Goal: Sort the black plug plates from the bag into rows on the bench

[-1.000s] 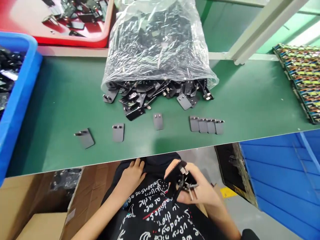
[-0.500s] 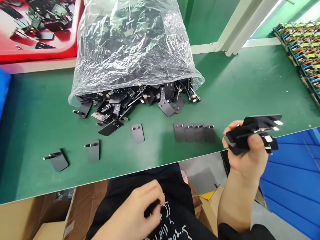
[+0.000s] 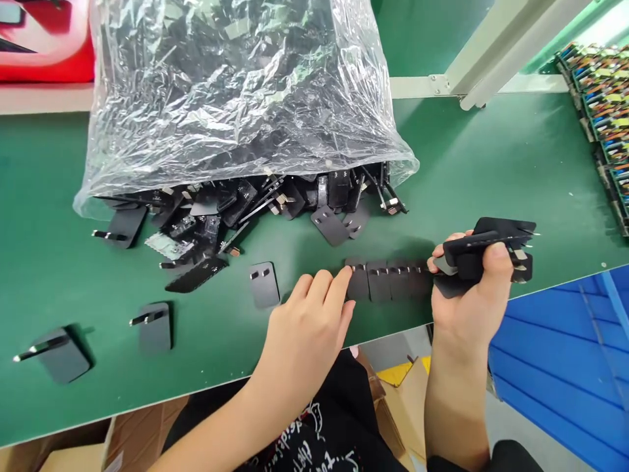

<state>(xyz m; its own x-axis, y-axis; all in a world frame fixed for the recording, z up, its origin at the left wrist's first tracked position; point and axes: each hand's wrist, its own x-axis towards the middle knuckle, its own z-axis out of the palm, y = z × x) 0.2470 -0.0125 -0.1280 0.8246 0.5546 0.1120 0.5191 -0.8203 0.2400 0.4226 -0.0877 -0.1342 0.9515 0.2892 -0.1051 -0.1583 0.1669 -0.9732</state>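
My left hand [image 3: 312, 314] rests on the table, index fingertip and thumb against the left end of a row of several black plug plates [image 3: 379, 282] with metal prongs. Its fingers are bent around the end plate. In my right hand [image 3: 472, 288], closed fingers hold a bundle of similar black plug plates [image 3: 484, 246], prongs pointing right, beside the row's right end. A single plug plate [image 3: 264, 286] lies just left of my left hand. Farther left lie two more plates, one [image 3: 155, 330] nearer and another [image 3: 63, 357] toward the corner.
A clear plastic bag [image 3: 236, 98] of black parts lies at the back, spilling a loose heap [image 3: 211, 223] from its mouth. A red tray [image 3: 59, 62] stands at back left. Stacked circuit boards [image 3: 599, 124] are at far right, near a metal post [image 3: 511, 52].
My left hand has risen from my lap to the left end of the row. My right hand, still holding the bundle, has moved slightly left. The view has shifted.
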